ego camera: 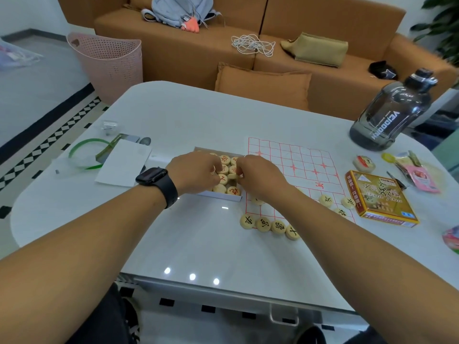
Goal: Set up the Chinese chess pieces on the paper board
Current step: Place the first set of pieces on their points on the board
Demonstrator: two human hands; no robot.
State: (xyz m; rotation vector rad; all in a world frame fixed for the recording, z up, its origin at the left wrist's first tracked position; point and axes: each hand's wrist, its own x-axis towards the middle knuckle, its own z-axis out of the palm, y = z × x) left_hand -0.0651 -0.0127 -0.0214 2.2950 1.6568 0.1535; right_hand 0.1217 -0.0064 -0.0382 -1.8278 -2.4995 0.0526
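Observation:
A white tray (224, 195) left of the paper board (301, 157) holds several round wooden chess pieces with red characters (225, 160). Both hands reach into it. My left hand (192, 171) has its fingers curled down among the pieces. My right hand (260, 177) pinches a piece (233, 175) at the tray's middle. Black-character pieces (270, 225) line the board's near edge, and others (325, 201) stand one row up on the right. My right forearm hides part of the board.
The yellow chess box (380, 197) lies right of the board, with small packets (419, 176) beyond it. A large dark water jug (395, 112) stands at the back right. White paper (124, 163) and a green ring (87, 152) lie at left. A sofa stands behind the table.

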